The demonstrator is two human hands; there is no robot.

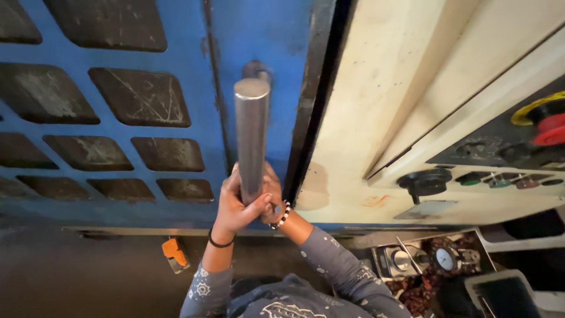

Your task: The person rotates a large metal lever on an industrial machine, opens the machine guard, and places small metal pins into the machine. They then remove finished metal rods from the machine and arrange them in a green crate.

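A steel bar handle point(251, 126) stands out from a blue machine door point(259, 35) with dark, scratched window panes. My left hand point(234, 206) wraps around the lower part of the bar. My right hand point(272, 194) grips the same bar from the other side, its fingers partly hidden behind the left hand. A beaded bracelet circles my right wrist and a dark band my left. Both forearms wear patterned grey sleeves.
To the right, a cream machine housing point(376, 88) carries a control panel with a red stop button point(550, 126), a black knob point(425, 181) and small coloured buttons. Below it sits a tray point(479, 238) holding a dial gauge point(444, 258). An orange object point(175, 252) lies on the dark floor.
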